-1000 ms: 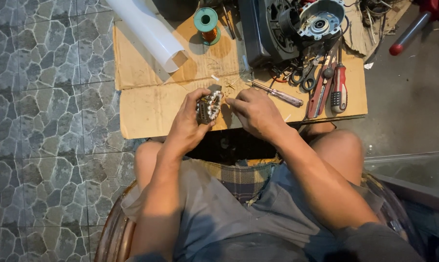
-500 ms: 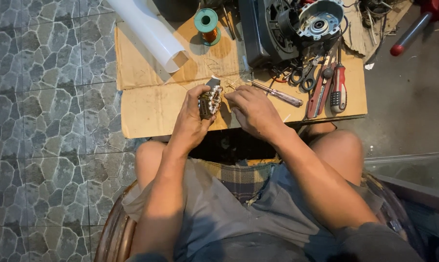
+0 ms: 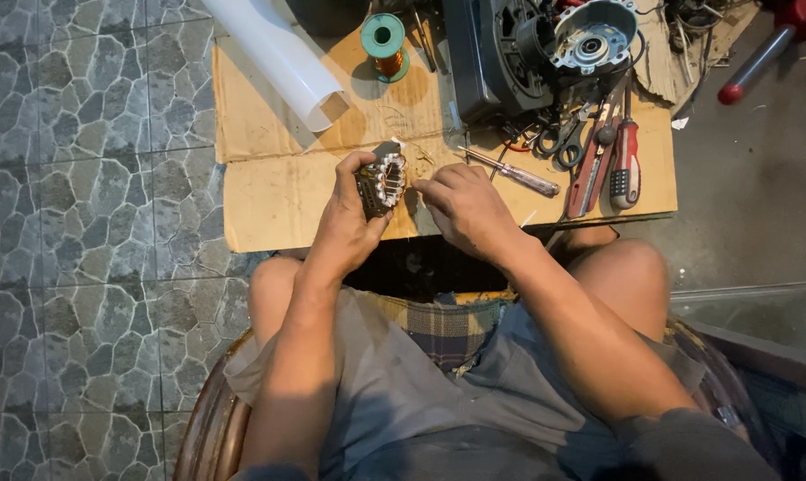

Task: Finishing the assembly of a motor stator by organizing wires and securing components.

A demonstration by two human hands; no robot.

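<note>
Dark metal, white-edged slots: stator (image 3: 382, 181), held up over the cardboard (image 3: 278, 191), just in front of the knees.
Left hand (image 3: 350, 218): wrapped round the stator from the left, fingers curled over its top, thumb along the near side.
Right hand (image 3: 464, 207): fingertips drawn together at the stator's right edge; what they pinch is too small to tell.
Cardboard: two flat brown sheets laid on the floor, under both hands.
Screwdriver (image 3: 510, 173): clear handle, lying just beyond the right hand.
Red tools (image 3: 612, 165): pliers and a red-handled driver side by side, right of the screwdriver; scissors (image 3: 563, 142) next to them.
Spool (image 3: 383, 43): green, copper wire, far edge of the cardboard.
White tube (image 3: 278, 55): lying slantwise, left of the spool.
Motor housing (image 3: 545, 44): black, open, far right.
Floor (image 3: 82, 178): grey stone-pattern tiles.
</note>
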